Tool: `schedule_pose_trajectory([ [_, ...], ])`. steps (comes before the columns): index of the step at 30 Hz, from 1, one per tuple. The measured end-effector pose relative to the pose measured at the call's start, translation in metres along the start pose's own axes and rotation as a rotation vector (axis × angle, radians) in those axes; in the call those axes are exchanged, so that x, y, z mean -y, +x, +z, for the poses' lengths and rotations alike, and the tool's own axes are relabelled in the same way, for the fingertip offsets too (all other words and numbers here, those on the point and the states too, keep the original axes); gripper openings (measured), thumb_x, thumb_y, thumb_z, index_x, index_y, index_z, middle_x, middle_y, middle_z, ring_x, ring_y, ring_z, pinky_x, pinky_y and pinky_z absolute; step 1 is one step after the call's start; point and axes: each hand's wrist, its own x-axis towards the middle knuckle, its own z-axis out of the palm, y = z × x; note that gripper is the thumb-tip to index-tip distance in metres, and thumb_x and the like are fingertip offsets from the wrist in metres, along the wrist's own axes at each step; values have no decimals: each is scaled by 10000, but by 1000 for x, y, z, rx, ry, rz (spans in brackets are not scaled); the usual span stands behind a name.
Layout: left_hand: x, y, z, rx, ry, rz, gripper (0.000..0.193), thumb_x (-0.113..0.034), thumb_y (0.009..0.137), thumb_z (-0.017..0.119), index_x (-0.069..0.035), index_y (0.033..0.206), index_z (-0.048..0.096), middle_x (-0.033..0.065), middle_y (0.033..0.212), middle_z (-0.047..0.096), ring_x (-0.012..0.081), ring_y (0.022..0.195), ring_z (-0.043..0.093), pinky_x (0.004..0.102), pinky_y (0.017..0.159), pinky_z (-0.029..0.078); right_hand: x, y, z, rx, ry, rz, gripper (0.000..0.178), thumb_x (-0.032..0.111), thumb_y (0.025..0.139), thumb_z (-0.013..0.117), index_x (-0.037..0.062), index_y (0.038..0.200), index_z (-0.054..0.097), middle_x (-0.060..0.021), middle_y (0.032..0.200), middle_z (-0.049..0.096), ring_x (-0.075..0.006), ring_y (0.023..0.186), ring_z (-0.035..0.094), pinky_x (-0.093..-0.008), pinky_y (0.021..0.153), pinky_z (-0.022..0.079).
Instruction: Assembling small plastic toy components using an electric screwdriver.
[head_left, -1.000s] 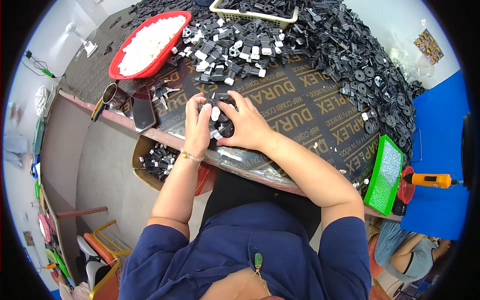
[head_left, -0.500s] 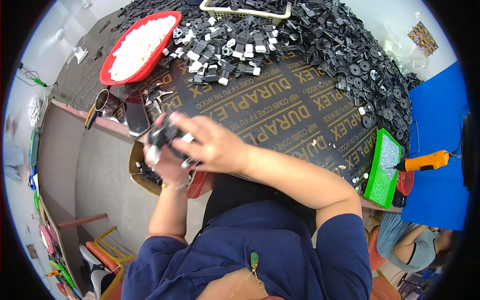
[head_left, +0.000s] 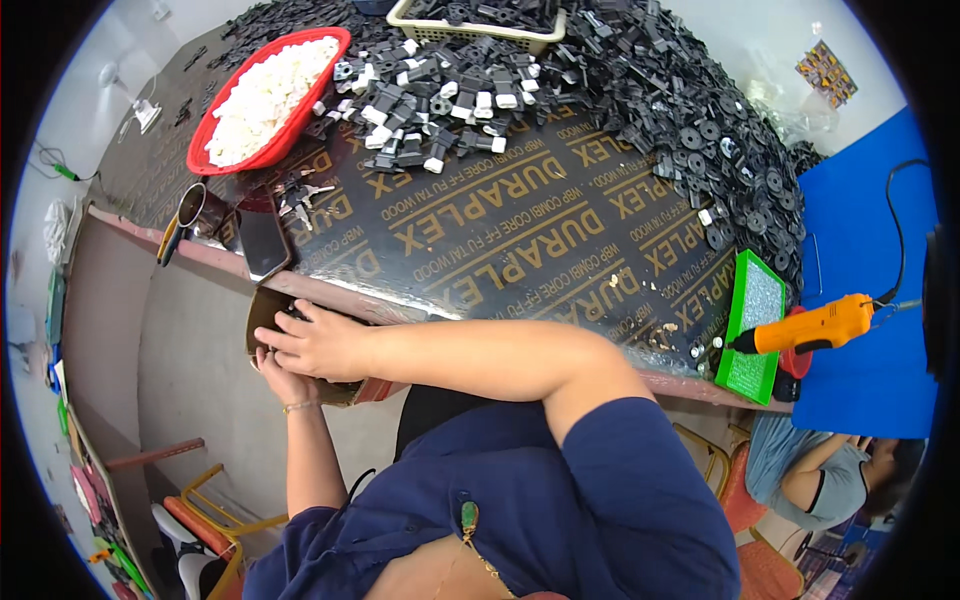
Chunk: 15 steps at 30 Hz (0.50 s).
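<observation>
My right hand (head_left: 325, 342) reaches across my body to the cardboard box (head_left: 262, 310) below the table's front edge. Its fingers are spread over the box opening, and nothing shows between them. Close beneath it, my left hand (head_left: 287, 380) is at the box's near left side, its fingers partly covered by the right hand. Whether it holds anything is hidden. What lies inside the box is mostly covered by my hands. On the table beyond, black plastic parts with white end caps (head_left: 440, 105) lie in a loose heap.
A red basin (head_left: 200, 158) of white pieces stands far left, near a phone (head_left: 263, 245), keys (head_left: 303, 195) and a metal cup (head_left: 198, 207). Black parts (head_left: 690, 120) pile up behind. At right, an orange electric screwdriver (head_left: 815, 322) hangs over a green tray (head_left: 733, 312). A person (head_left: 820, 490) sits beyond.
Both hands have dropped from above the table's front edge to the box. The black and white parts they held up have gone from sight. My right hand's fingers have spread.
</observation>
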Motion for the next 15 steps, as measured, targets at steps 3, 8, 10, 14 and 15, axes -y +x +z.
schedule_pose_trajectory([
  [3,-15,-20,24,-123,248,263,610,-111,987,413,-25,1555,211,210,1599,208,338,1437,341,459,1184,314,-24,-2,-34,-324,-2,35,302,236,794,675,125,1074,703,-159,1383,559,-328,1212,535,-485,1031,422],
  [8,-66,-50,129,290,805,1151,641,-103,899,580,-24,1500,370,264,1609,236,390,1494,245,478,1225,150,-137,-57,-119,-120,-319,610,705,440,737,792,143,1338,575,-199,1458,452,-397,1320,414,-554,1103,310],
  [10,-73,-50,183,613,968,1058,596,-132,888,633,-51,1455,466,282,1596,257,426,1486,250,505,1203,207,-172,-86,-122,-72,-362,771,740,534,786,758,158,1390,555,-211,1497,403,-408,1350,370,-588,1109,285],
  [14,-33,-1,255,781,1311,923,623,-234,896,672,-100,1470,469,275,1605,238,452,1469,273,574,1157,296,-179,-92,-97,51,-353,807,608,484,862,706,223,1393,566,-109,1556,376,-406,1410,329,-704,1055,339],
  [15,-24,7,266,772,1452,920,628,-260,904,664,-98,1476,462,272,1610,230,457,1465,278,582,1149,310,-177,-95,-97,55,-291,820,556,434,878,696,213,1375,578,-110,1543,392,-370,1395,359,-671,1059,348],
])
